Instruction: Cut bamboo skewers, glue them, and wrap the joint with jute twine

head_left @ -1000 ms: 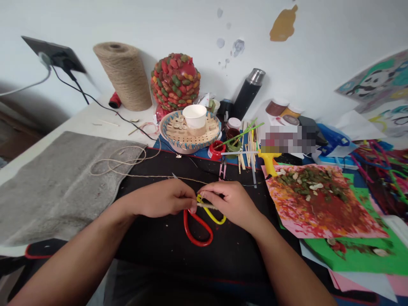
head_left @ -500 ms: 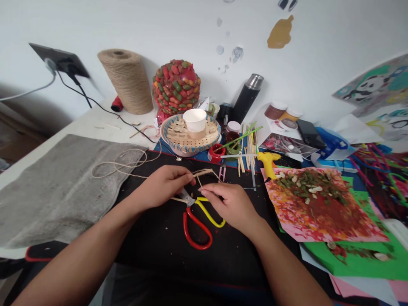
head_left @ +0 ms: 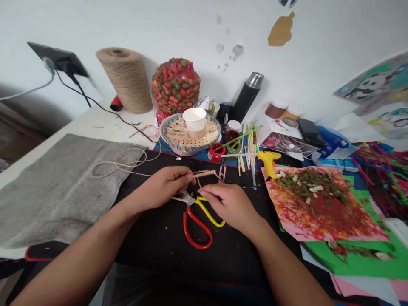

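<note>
My left hand (head_left: 167, 185) is closed in a pinch on a thin stick wrapped in twine (head_left: 205, 173), whose wound end points right. A strand from it hangs down to my right hand (head_left: 234, 206), where thumb and forefinger pinch the twine. More loose twine (head_left: 108, 165) trails left from my left hand in loops over a grey cloth (head_left: 63, 182). Scissors with one red and one yellow handle (head_left: 199, 246) lie on the black mat (head_left: 159, 246) below my hands. Their blades are partly hidden by my left hand.
A twine spool (head_left: 126, 80), a seed-covered ball (head_left: 176, 85) and a basket (head_left: 172, 146) with a paper cup (head_left: 194, 119) stand at the back. Paint jars, sticks and a yellow glue gun (head_left: 269, 163) are right of them. Painted paper (head_left: 331, 212) lies at the right.
The wound end of the stick has shifted slightly right and shows a little more of its wrapping. Both hands keep their pinches almost in place; the scissors lie still.
</note>
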The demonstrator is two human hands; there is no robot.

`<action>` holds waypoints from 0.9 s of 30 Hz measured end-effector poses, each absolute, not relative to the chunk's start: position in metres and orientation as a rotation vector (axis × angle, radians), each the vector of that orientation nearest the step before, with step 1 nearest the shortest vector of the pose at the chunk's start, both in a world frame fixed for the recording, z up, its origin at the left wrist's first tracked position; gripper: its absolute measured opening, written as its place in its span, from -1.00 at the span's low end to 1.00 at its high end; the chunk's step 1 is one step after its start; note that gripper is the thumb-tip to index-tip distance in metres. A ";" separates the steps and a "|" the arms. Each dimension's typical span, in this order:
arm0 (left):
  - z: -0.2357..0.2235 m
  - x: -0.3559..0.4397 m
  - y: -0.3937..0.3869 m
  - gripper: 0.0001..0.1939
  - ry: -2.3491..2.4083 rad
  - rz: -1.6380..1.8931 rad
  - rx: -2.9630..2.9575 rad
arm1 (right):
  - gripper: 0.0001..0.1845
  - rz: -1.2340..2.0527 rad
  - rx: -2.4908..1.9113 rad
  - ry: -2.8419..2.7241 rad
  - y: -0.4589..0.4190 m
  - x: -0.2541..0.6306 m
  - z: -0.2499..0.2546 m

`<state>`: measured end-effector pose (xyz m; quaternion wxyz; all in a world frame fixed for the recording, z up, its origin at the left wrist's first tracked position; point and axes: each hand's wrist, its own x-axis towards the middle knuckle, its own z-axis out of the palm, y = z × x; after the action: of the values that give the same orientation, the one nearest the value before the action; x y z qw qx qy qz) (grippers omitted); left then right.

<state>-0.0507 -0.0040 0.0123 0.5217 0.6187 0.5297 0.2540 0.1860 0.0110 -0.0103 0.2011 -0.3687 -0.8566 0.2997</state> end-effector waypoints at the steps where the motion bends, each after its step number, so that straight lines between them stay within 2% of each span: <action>1: 0.011 -0.051 -0.004 -0.51 1.257 0.618 1.483 | -0.78 0.834 -1.026 -2.402 0.011 0.186 -0.010; 14: 0.011 -0.044 -0.003 -0.42 1.286 0.642 1.516 | -0.78 0.817 -1.036 -2.459 0.010 0.184 -0.012; 22: 0.011 -0.047 -0.002 -0.47 1.302 0.538 1.584 | -0.78 0.817 -1.138 -2.386 0.011 0.186 -0.010; 27: 0.015 -0.051 -0.001 -0.49 1.476 0.419 1.709 | -0.71 0.805 -1.214 -2.303 0.016 0.190 -0.009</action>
<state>-0.0506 -0.0009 0.0154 0.4100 0.6787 0.5861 0.1665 0.1901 0.0162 -0.0089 0.2069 -0.4358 -0.8269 0.2889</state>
